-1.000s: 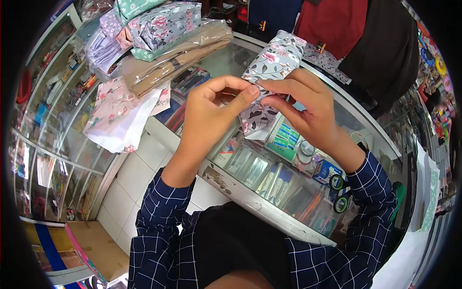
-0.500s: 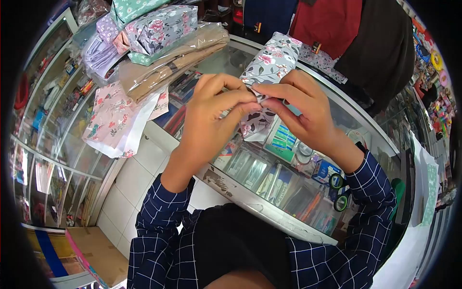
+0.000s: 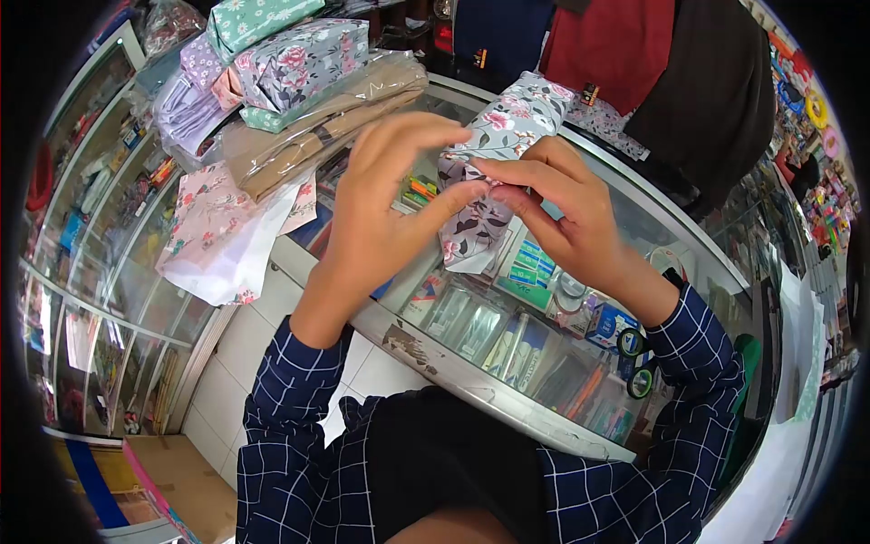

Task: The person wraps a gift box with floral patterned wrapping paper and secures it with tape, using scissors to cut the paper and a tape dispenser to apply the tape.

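A package in grey floral wrapping paper [image 3: 521,118] lies on the glass counter, its near end toward me with a loose paper flap [image 3: 476,231] hanging over the glass. My right hand [image 3: 571,199] is at that near end, thumb and forefinger pinched together; whatever is between the fingertips is too small to make out. My left hand [image 3: 376,204] is open just to the left, its forefinger and thumb spread apart. The left thumb tip reaches close to the right fingertips. The left fingers are slightly blurred.
Wrapped parcels [image 3: 304,63] and a plastic-bagged brown item [image 3: 317,127] are piled at the back left, with pink floral paper [image 3: 213,231] below. Two tape rolls [image 3: 641,383] are at the counter's right. Stationery fills the glass case [image 3: 517,349]. Dark clothes [image 3: 716,100] hang behind.
My left hand has parted from the right fingertips, its fingers opening and moving left. My right hand keeps its pinch. The package's near end has shifted slightly left.
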`<control>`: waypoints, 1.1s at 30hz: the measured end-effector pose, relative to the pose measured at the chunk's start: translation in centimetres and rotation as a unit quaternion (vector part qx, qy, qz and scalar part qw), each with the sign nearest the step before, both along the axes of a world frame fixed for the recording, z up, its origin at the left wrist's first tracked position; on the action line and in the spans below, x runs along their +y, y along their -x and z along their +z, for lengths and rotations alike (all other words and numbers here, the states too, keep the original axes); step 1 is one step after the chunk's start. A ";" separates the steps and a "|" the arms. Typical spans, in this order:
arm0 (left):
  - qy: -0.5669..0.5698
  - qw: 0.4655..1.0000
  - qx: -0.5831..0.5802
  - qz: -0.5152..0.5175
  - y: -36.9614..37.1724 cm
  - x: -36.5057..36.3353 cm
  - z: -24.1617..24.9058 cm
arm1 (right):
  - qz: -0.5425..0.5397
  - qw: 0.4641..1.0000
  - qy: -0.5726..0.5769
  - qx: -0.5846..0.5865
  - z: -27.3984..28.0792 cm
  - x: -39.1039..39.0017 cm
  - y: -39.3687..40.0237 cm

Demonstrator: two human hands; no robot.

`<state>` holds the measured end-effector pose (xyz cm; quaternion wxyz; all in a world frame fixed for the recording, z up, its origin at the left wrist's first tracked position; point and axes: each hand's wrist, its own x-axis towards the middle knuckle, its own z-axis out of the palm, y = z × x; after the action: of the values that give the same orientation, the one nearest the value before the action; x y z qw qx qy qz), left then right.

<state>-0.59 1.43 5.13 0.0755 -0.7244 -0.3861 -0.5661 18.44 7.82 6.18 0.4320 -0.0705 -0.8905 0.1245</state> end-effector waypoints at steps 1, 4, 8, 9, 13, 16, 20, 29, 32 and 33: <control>-0.010 1.000 0.017 -0.011 0.3 0.3 0.1 | -0.001 1.000 -0.001 0.002 0.0 0.0 0.0; 0.071 0.992 -0.027 -0.101 1.3 1.1 0.0 | -0.003 1.000 0.002 0.002 0.2 0.0 0.1; 0.040 0.992 0.025 -0.117 1.4 1.8 0.6 | 0.011 0.998 0.055 -0.015 1.2 0.0 -0.1; 0.054 0.991 0.025 -0.121 1.2 1.8 0.7 | 0.019 0.997 0.076 -0.022 1.4 0.0 -0.3; 0.088 0.986 0.041 -0.133 1.1 2.0 1.2 | 0.023 0.996 0.088 -0.002 1.4 0.2 -0.4; 0.083 0.980 0.043 -0.176 2.0 3.3 0.3 | 0.002 0.996 0.088 -0.021 2.5 -0.7 -0.4; 0.077 0.973 0.081 -0.203 2.3 4.1 0.7 | -0.026 0.999 -0.025 0.016 1.9 -0.1 0.7; 0.020 0.968 0.095 -0.232 2.3 5.4 0.4 | 0.016 0.998 0.061 -0.032 2.6 0.0 0.0; 0.020 0.976 0.084 -0.202 2.6 5.0 0.3 | 0.034 0.998 0.039 -0.022 2.2 0.6 -0.1; 0.023 0.978 0.083 -0.189 3.0 4.7 0.5 | 0.009 1.000 0.026 -0.002 2.0 0.6 -0.1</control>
<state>-3.62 6.16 5.59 -0.0176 -0.8304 -0.2470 -0.4991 18.49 8.43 8.14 0.4268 -0.0739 -0.8886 0.1509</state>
